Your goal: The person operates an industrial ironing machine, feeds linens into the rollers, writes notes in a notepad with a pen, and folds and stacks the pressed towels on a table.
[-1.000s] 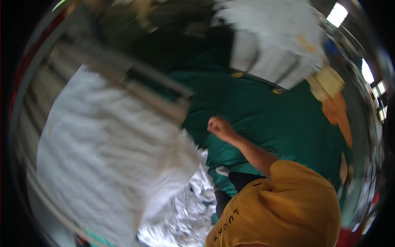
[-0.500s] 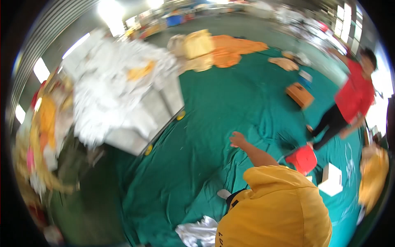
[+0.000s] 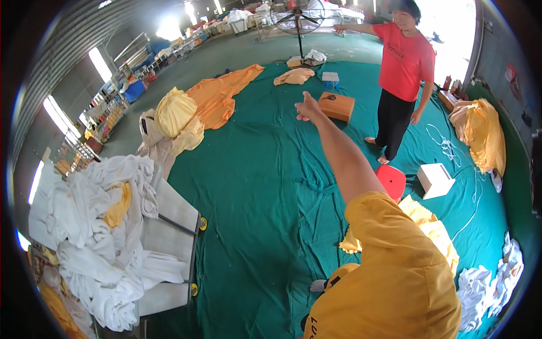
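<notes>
My right arm reaches forward from a yellow sleeve. My right hand (image 3: pixel 307 108) is in the air with thumb and fingers apart and nothing in it. Behind it, nearest in the picture, is an orange-brown box (image 3: pixel 342 111) with dark scissors (image 3: pixel 332 98) on top. The hand does not appear to touch it. My left hand is out of view. A person in a red shirt (image 3: pixel 405 56) stands barefoot on the green sheet (image 3: pixel 248 214), one arm stretched out sideways. Yellow cloth (image 3: pixel 426 217) lies partly hidden behind my sleeve.
A wheeled cart (image 3: pixel 164 237) heaped with white cloth (image 3: pixel 96 226) stands at left. Orange cloth (image 3: pixel 217 96) and a yellow bundle (image 3: pixel 176 113) lie farther back. At right are a red stool (image 3: pixel 390 179), a white box (image 3: pixel 433 179) and loose cord (image 3: pixel 446 150). A fan (image 3: pixel 298 25) stands behind.
My view has swung right, so the cart shifts to the lower left and the person in red shows nearer the middle. My right arm reaches farther out and higher.
</notes>
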A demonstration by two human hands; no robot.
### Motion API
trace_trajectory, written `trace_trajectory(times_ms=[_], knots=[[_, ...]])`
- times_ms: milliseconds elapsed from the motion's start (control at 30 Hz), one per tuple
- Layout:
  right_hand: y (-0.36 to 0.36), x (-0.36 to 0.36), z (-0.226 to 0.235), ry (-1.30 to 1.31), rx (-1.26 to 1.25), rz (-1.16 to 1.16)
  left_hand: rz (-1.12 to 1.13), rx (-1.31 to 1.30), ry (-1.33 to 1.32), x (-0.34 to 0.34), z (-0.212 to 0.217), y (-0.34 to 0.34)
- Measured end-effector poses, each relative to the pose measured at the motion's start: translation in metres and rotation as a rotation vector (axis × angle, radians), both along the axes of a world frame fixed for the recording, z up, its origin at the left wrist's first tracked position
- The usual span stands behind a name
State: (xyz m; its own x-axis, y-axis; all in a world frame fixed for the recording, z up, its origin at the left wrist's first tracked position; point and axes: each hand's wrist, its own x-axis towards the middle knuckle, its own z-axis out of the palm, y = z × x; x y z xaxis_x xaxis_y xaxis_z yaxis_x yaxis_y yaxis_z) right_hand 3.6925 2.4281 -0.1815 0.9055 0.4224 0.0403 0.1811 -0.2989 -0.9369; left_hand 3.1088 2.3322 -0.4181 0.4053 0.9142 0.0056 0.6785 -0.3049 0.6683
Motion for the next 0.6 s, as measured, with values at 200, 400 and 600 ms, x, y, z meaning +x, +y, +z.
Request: trace_trajectory(times_ms=[200,400,600], knots=[[0.011,-0.007,0.028,-0.024,-0.089,-0.015,-0.052,-0.017,0.017,-0.018,-0.004,0.024],[0.041,-0.037,0.049,-0.045,-0.105,0.016,-0.025,-0.031,0.01,-0.061,-0.01,0.043],[0.104,-0.093,-0.012,-0.121,-0.277,0.24,0.131,-0.052,0.02,-0.122,-0.019,0.06]])
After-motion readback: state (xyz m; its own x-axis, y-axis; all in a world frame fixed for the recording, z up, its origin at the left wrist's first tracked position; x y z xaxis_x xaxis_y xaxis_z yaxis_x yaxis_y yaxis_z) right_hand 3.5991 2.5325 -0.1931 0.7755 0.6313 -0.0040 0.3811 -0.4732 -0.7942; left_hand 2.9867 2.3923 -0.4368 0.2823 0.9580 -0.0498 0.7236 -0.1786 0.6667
